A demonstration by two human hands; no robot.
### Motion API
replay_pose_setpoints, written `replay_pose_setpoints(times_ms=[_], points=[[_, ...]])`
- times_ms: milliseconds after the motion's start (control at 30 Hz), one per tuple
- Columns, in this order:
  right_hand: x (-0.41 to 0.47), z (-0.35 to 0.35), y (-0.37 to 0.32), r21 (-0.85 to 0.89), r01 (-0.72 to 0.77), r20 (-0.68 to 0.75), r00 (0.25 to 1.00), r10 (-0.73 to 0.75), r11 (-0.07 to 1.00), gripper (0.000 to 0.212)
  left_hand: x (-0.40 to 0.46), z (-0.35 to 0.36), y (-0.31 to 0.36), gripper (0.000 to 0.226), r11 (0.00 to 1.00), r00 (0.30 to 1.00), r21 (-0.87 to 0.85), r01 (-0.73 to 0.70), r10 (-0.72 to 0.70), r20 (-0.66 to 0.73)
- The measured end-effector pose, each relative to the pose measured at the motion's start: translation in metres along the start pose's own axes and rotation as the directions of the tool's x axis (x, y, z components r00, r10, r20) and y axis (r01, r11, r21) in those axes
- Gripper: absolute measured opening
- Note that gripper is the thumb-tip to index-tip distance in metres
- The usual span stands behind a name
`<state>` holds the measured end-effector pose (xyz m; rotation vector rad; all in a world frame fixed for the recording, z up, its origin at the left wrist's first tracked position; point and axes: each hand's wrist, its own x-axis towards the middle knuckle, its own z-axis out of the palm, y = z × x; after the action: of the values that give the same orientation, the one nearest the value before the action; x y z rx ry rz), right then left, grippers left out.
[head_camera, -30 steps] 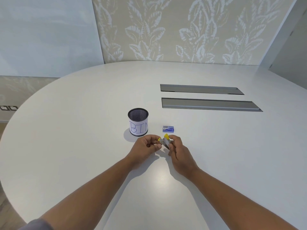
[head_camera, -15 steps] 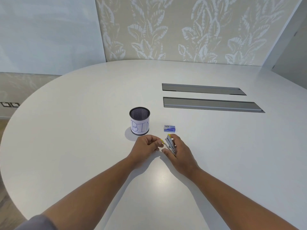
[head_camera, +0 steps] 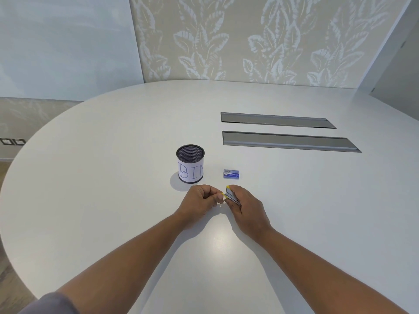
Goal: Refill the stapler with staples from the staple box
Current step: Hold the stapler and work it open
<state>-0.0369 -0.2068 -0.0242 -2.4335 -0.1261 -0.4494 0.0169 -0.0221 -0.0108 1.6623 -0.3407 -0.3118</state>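
Observation:
A small grey stapler (head_camera: 232,196) with yellow ends is held low over the white table (head_camera: 113,177) in front of me. My right hand (head_camera: 246,206) grips its grey body, fingers curled round it. My left hand (head_camera: 200,198) pinches the yellow tip sticking out on the stapler's left side. The stapler looks hinged open, but the hands cover most of it. A little blue staple box (head_camera: 231,174) lies on the table just beyond my right hand, closed as far as I can see.
A black mesh cup (head_camera: 190,163) with a paper label reading "BIN" stands beyond my left hand. Two long grey cable slots (head_camera: 288,141) are set into the table at the back right. The table's curved edge runs along the left.
The stapler has dropped lower into my right hand's fingers, with less yellow showing. Both hands stay close together in nearly the same spot.

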Motion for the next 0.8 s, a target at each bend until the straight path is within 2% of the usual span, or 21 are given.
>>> replay_pose_setpoints(times_ms=[267,433,800], points=[[-0.0001,0.0013,-0.0002,0.023,-0.008,-0.017,1.0,0.008,1.0,0.038,0.0002,0.0002,-0.0001,0.01,0.999,1.0,-0.032,0.004,-0.004,-0.01],[0.0005,0.0003,0.0019,0.004,0.009,0.002,1.0,-0.009,1.0,0.037,0.0004,0.0002,-0.0002,0.011,0.999,1.0,0.029,-0.013,0.013,0.003],[0.001,0.0021,0.0034,0.015,-0.004,0.011,1.0,0.004,1.0,0.038,0.0007,0.0007,-0.0011,0.011,1.0,1.0,0.023,-0.017,0.017,0.002]])
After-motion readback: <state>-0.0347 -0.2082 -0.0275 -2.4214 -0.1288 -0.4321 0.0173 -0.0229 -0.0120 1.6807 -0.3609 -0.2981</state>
